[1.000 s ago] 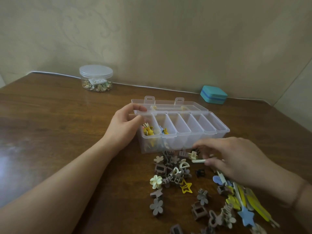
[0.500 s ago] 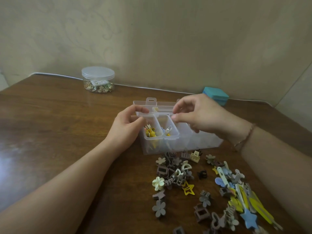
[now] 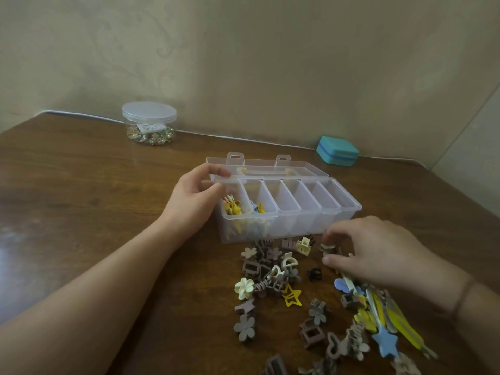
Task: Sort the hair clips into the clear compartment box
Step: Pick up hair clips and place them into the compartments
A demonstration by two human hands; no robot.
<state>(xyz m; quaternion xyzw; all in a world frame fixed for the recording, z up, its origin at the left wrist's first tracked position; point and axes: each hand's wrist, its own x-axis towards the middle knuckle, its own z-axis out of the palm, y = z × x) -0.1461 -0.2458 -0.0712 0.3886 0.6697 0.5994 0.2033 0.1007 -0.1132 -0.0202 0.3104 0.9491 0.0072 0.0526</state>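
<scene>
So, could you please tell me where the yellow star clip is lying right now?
In the head view, the yellow star clip lies on the table, right of the cream flower clip and below the brown clip pile.

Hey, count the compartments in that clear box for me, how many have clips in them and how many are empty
Compartments with hair clips: 2
Empty compartments: 4
Total in the clear compartment box: 6

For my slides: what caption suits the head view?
Left hand steadies compartment box; right hand picks clips.
</scene>
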